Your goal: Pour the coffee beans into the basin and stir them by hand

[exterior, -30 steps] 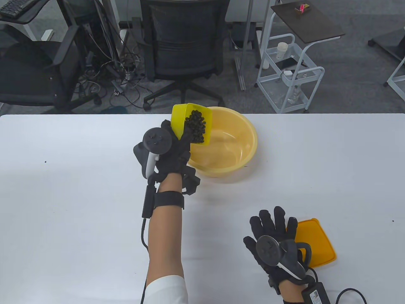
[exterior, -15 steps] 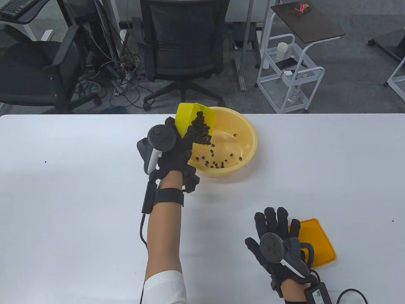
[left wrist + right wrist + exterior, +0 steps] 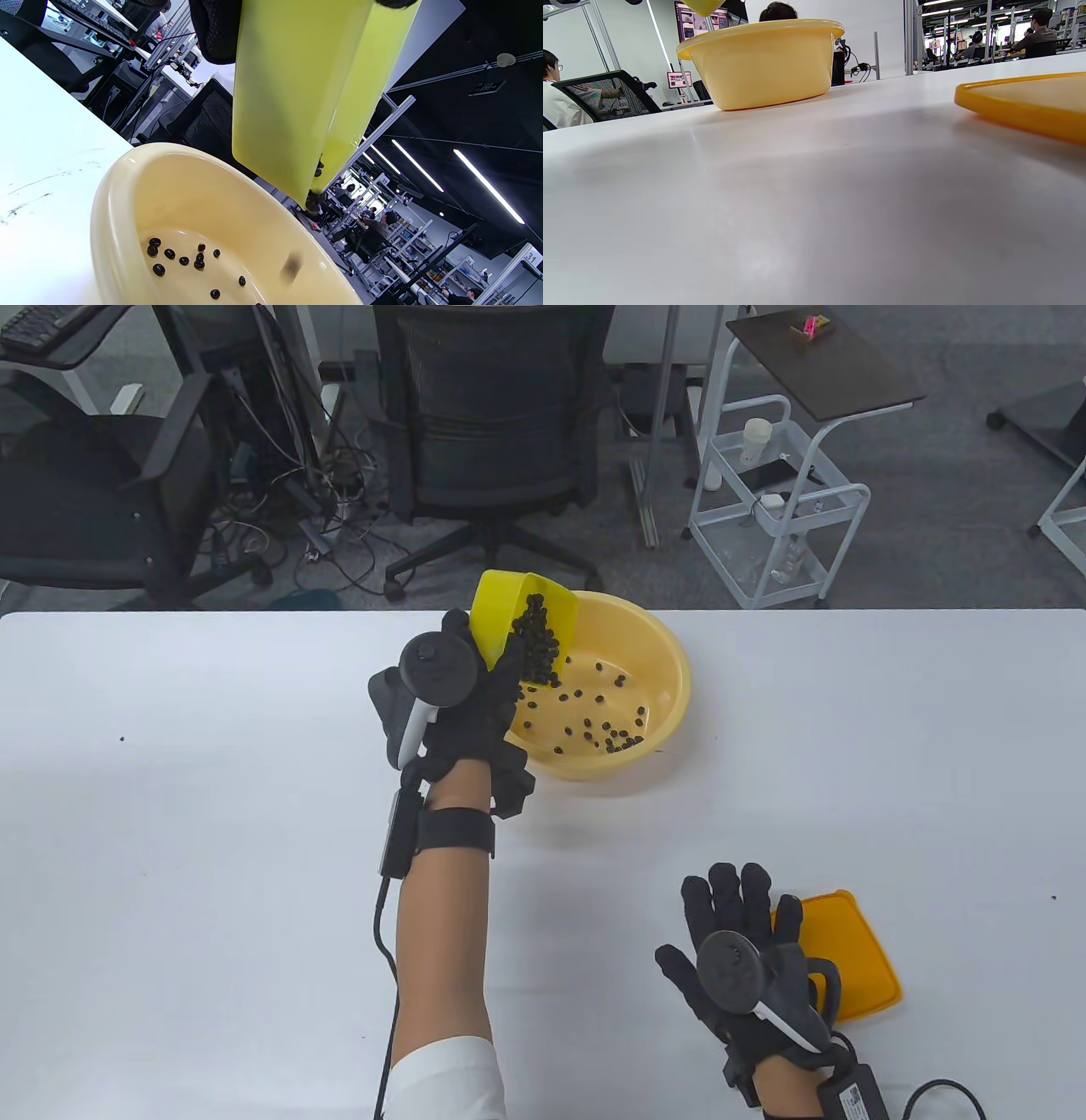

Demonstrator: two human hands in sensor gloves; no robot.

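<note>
- L hand (image 3: pixel 462 712) grips yellow container (image 3: pixel 501 623), tipped over basin (image 3: pixel 657 645) at frame centre; I see coffee beans (image 3: pixel 607 734) scattered inside.
- R hand (image 3: pixel 738 937) flat, fingers spread, lower right, partly covering orange lid (image 3: pixel 848 950).
- Office chair (image 3: pixel 492 424) behind table (image 3: pixel 170 814).

From my remote table view, my left hand (image 3: pixel 462 704) hides the basin's (image 3: pixel 670 661) nine o'clock rim, my right hand (image 3: pixel 738 950) covers the orange lid's (image 3: pixel 848 950) nine o'clock edge.
</note>
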